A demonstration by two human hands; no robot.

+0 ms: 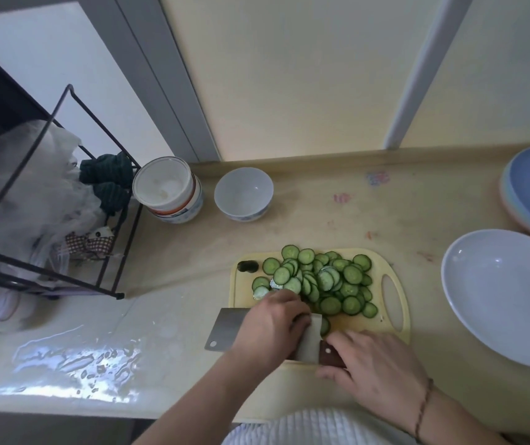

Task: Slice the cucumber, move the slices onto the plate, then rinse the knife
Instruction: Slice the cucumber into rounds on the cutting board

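Your right hand (376, 364) grips the wooden handle of one cleaver (230, 329), whose long axis runs left to right, blade end pointing left past the cutting board (392, 316). Your left hand (270, 326) rests curled over the blade; what it holds is hidden. Several dozen cucumber slices (324, 281) lie heaped on the board. One white plate (508, 297) sits right; two bowls (243, 192) stand behind on the surface.

Beige counter (369, 213) — cutting board (385, 268), plates (498, 297), bowls (243, 192), rack (48, 194)
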